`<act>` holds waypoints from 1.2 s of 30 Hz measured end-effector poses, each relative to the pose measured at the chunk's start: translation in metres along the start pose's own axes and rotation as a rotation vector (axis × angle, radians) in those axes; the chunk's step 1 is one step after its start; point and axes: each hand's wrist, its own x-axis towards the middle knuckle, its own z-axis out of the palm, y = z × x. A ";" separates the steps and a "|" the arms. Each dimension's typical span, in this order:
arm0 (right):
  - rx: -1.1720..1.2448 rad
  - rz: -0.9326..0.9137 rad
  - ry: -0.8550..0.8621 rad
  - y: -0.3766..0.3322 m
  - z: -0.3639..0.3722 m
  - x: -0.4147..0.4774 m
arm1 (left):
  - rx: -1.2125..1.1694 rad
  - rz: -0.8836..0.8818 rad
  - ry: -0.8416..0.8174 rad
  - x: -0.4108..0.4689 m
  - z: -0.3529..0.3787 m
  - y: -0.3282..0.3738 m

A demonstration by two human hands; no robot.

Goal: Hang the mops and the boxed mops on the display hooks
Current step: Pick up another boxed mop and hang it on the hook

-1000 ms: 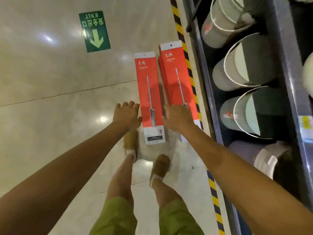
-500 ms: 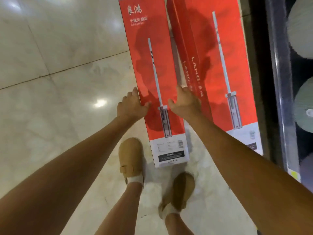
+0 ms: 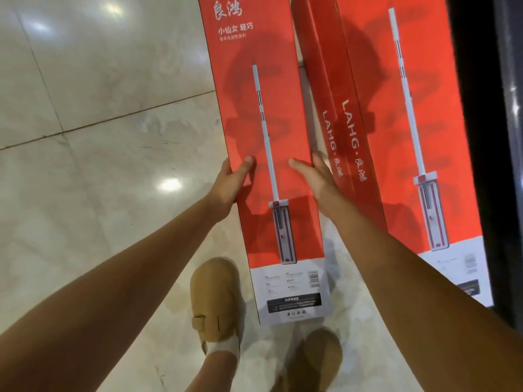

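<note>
Both hands on one box [image 3: 271, 114]: a long red mop box running from the top centre of the frame down to the shoes [image 3: 215, 304] at bottom centre. Left hand [image 3: 229, 185] grips its left edge about halfway along, thumb flat on the printed face, fingers wrapped behind and out of sight. Right hand [image 3: 314, 179] grips the right edge at the same height, thumb on the face, fingers curled down between this box and the other boxes [image 3: 410, 114] just beside it. The face shows a white mop graphic, with the handle pointing to the top of the frame and the head low. Below that is a white panel with a barcode and a black strip. Can't tell if the box is off the floor [image 3: 99, 131] or resting on it. The other boxes fill the upper right. They are the same red print, and two side panels reading LAHG are visible, so it looks like a stack. A dark shelf frame [image 3: 481, 137] runs down the right edge, right against them. The floor is glossy pale tile, covering the left half of the frame.
</note>
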 end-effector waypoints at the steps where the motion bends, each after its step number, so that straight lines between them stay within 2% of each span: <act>1: -0.005 -0.002 -0.006 0.000 0.000 -0.004 | -0.008 -0.008 0.000 -0.004 -0.002 0.000; 7: -0.051 -0.047 0.009 -0.010 -0.005 -0.042 | 0.041 0.015 0.007 -0.050 -0.006 0.008; 10: 0.037 -0.078 -0.007 -0.028 -0.011 -0.070 | 0.023 0.034 0.000 -0.077 -0.011 0.024; 13: 0.044 -0.133 -0.009 -0.057 -0.020 -0.107 | 0.047 0.064 -0.024 -0.119 -0.011 0.049; 20: 0.000 -0.196 0.004 -0.138 -0.044 -0.215 | 0.013 0.076 0.032 -0.233 -0.008 0.116; 26: -0.033 -0.238 -0.130 -0.213 -0.067 -0.345 | -0.025 0.331 0.005 -0.358 -0.015 0.224; 29: -0.120 -0.261 -0.196 -0.256 -0.081 -0.411 | -0.063 0.430 0.055 -0.428 -0.022 0.271; 36: -0.209 -0.316 -0.383 -0.332 -0.106 -0.551 | -0.114 0.597 0.131 -0.595 -0.018 0.314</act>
